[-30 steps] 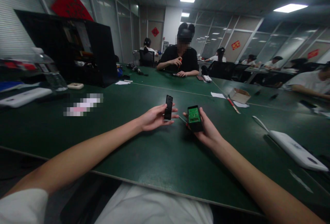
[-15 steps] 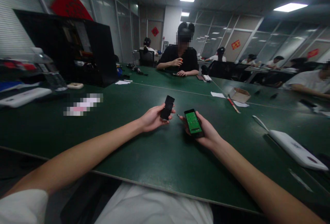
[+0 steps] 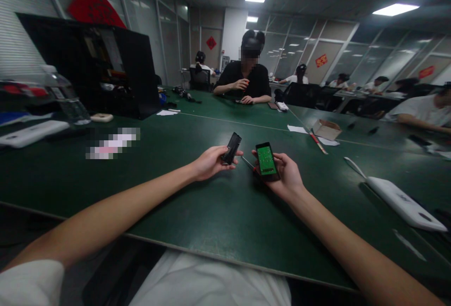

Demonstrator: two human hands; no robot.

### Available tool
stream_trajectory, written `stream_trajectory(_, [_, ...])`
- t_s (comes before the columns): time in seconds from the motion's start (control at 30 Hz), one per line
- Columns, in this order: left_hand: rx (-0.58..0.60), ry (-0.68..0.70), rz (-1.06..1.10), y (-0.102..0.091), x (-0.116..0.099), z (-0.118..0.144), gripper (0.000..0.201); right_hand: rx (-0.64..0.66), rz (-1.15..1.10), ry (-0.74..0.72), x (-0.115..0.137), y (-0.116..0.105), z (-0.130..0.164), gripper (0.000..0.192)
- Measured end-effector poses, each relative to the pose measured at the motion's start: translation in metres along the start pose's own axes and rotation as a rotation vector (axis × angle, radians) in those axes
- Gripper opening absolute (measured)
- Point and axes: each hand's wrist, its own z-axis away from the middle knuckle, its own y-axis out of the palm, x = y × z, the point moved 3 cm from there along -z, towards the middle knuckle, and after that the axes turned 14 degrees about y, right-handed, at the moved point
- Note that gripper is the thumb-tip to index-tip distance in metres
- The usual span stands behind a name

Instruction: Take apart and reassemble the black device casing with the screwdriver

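Observation:
My left hand (image 3: 213, 161) is closed on a black rectangular cover (image 3: 231, 149), thumb on its face and fingers behind, holding it tilted above the table. To its right, my right hand (image 3: 287, 174) grips a black-framed handheld device (image 3: 263, 145) whose exposed green circuit board (image 3: 267, 159) faces up. A small gap separates the cover from the device. Between them shows a screwdriver (image 3: 249, 164) with a thin metal shaft and a bit of red at the handle. Most of its handle is hidden by the device, and I cannot tell whether the right fingers hold it.
Right of my arm lies a white power bank (image 3: 405, 202) with a strap. Farther back are a small cardboard box (image 3: 327, 129), paper (image 3: 297, 129) and a red pen-like object (image 3: 319, 143). A water bottle (image 3: 65, 95) stands left. Across the green table (image 3: 197, 207) sits a co-worker (image 3: 243, 78).
The cover in my left hand has turned and tilted, moving slightly right. My right hand has shifted the device a little up and right, uncovering more of the screwdriver.

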Motion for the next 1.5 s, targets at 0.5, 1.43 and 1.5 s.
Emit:
stream_trajectory(0.5, [0.021,0.056,-0.096,0.002,0.002,0.0,0.03,-0.012,0.004,-0.014,-0.003,0.001,0.002,0.028])
stream_trajectory(1.43, [-0.07,-0.095,0.112,0.027,0.025,0.016,0.046,0.007,0.222,-0.436,-0.017,0.006,-0.005,0.044])
stream_trajectory(1.5, [-0.071,-0.079,0.1,0.027,0.027,0.015,0.049,-0.001,0.243,-0.47,-0.018,0.005,-0.008,0.045])
